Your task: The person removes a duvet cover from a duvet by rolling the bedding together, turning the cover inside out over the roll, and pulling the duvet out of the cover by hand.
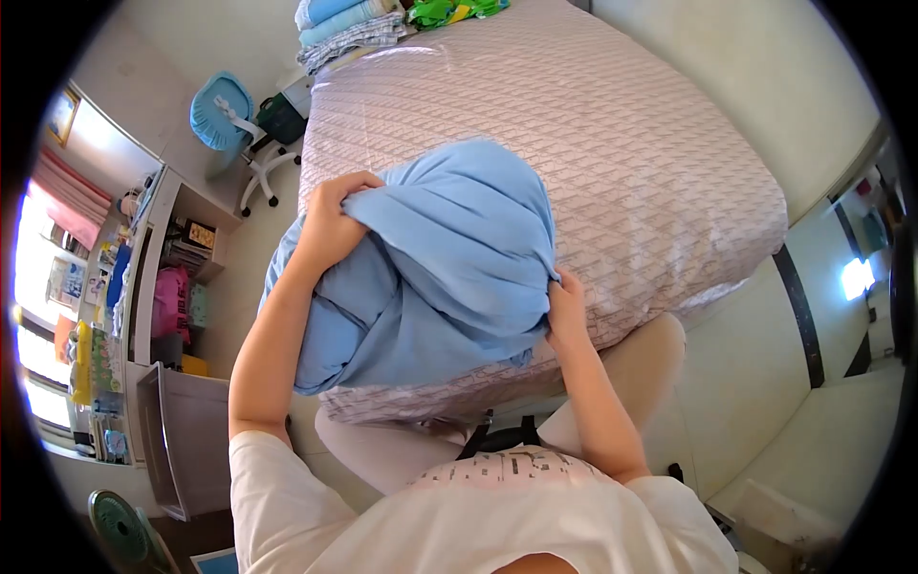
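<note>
A large bunched light-blue cloth point(459, 239), thick like bedding, lies at the near end of the bed in front of me. My left hand point(337, 218) is closed on its upper left edge, with the fingertips over a fold. On the cloth's right side, my right hand point(566, 304) pinches the edge between thumb and fingers. Loose folds droop at the lower left, over the bed's near edge. What lies inside the bundle is hidden.
The bed point(650, 163) has a quilted pinkish cover. Folded bedding point(349, 29) and a green cloth point(449, 10) rest at its far end. A blue-backed swivel chair point(222, 113), a desk with shelves point(158, 249) and a grey cabinet point(196, 440) stand on the left.
</note>
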The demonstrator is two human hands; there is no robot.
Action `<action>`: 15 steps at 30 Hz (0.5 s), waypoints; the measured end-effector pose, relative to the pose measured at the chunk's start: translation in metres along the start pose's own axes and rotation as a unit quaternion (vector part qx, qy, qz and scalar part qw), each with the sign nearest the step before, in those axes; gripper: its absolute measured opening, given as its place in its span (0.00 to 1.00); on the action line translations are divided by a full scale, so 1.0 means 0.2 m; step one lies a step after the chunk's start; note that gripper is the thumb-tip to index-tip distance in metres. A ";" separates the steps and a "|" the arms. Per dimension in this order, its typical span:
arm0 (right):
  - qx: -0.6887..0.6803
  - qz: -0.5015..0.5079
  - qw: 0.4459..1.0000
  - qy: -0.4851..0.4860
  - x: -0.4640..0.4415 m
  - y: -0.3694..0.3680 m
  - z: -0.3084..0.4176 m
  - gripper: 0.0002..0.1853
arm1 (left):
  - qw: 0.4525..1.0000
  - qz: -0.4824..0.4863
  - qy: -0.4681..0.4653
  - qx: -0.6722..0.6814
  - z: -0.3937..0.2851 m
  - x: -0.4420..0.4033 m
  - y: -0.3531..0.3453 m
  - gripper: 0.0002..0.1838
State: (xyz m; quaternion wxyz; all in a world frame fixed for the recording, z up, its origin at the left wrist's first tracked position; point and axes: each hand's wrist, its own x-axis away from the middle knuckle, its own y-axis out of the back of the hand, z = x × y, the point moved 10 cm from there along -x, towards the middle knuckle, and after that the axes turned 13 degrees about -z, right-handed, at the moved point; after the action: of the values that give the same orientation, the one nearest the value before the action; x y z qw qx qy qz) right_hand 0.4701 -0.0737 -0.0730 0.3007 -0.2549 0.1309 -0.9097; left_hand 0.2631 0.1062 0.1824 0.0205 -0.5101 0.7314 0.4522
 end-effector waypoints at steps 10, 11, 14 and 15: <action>0.101 0.191 0.950 0.224 0.50 -0.41 0.29 0.39 | 0.987 -0.152 0.019 -0.045 0.25 -0.12 0.15 0.12; 0.165 0.148 0.960 0.171 0.42 -0.38 0.20 0.42 | 0.989 -0.147 0.012 -0.029 0.24 -0.12 0.13 0.12; 0.172 0.024 0.918 0.357 0.44 -0.32 0.35 0.39 | 0.989 -0.145 0.012 -0.015 0.24 -0.12 0.13 0.13; 0.086 0.051 0.952 0.290 0.44 -0.32 0.37 0.31 | 0.988 -0.150 0.026 -0.025 0.27 -0.12 0.14 0.14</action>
State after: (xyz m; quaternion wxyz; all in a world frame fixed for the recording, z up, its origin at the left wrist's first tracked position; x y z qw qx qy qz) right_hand 0.4185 -0.0842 0.0476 0.3166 0.0536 0.1468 -0.9356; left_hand 0.2297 0.1619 0.1803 0.0566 -0.6258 0.6357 0.4485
